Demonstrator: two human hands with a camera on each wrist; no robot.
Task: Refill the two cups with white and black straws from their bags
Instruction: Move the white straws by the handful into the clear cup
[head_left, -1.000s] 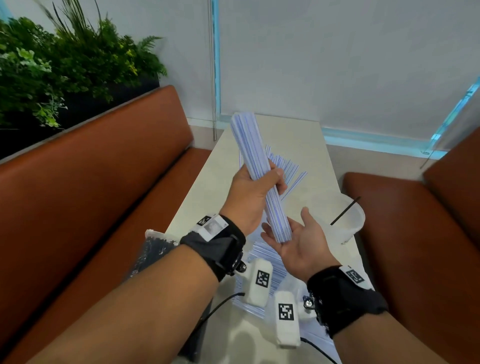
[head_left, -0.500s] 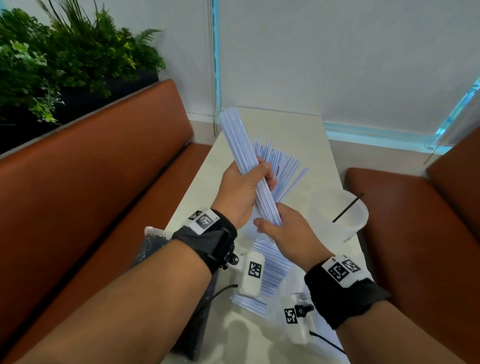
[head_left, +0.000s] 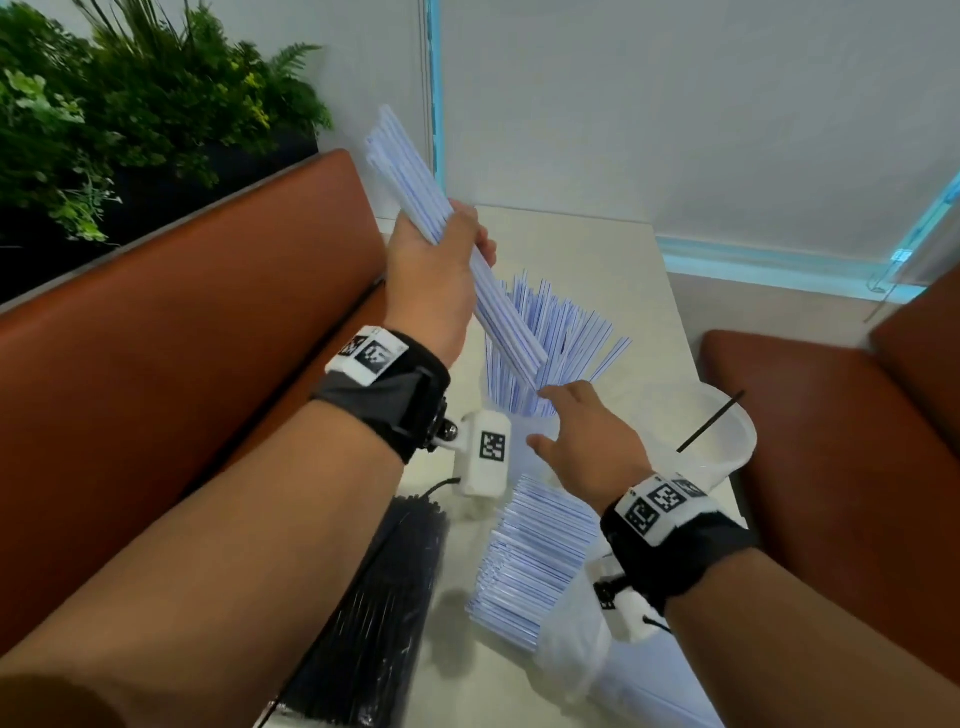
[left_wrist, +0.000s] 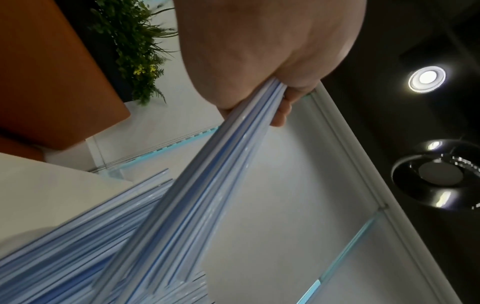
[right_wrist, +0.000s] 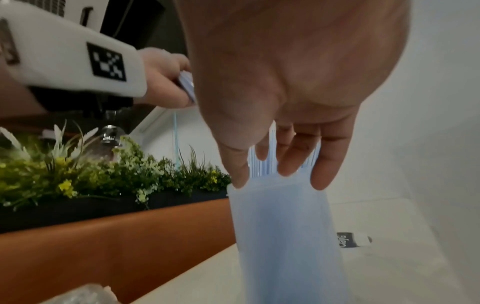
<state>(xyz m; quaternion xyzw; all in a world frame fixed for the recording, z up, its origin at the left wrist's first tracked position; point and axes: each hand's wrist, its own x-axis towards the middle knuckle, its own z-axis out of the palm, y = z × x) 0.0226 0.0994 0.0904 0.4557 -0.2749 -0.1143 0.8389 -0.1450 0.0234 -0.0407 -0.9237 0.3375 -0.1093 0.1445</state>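
My left hand (head_left: 441, 275) grips a bundle of white, blue-striped straws (head_left: 457, 249) around its middle and holds it tilted above the table. The bundle's lower end hangs over a translucent cup (head_left: 524, 426) that holds several white straws (head_left: 561, 332) fanned out. In the left wrist view the bundle (left_wrist: 221, 164) runs down from my palm (left_wrist: 259, 51). My right hand (head_left: 587, 436) is at the cup's near rim. Its fingers (right_wrist: 288, 160) are straight and hang just at the cup (right_wrist: 283, 236). A second cup (head_left: 727, 441) at the right holds one black straw (head_left: 711, 421).
An opened bag of white straws (head_left: 535, 561) lies near the table's front, with a bag of black straws (head_left: 384, 597) to its left. Orange benches (head_left: 182, 364) flank the narrow table (head_left: 587, 249). Plants (head_left: 130, 104) stand behind the left bench. A small dark object (right_wrist: 353, 239) lies farther along the table.
My right hand has let go of the bundle's lower end and dropped to the cup's rim. My left hand has lifted the bundle up and to the left.
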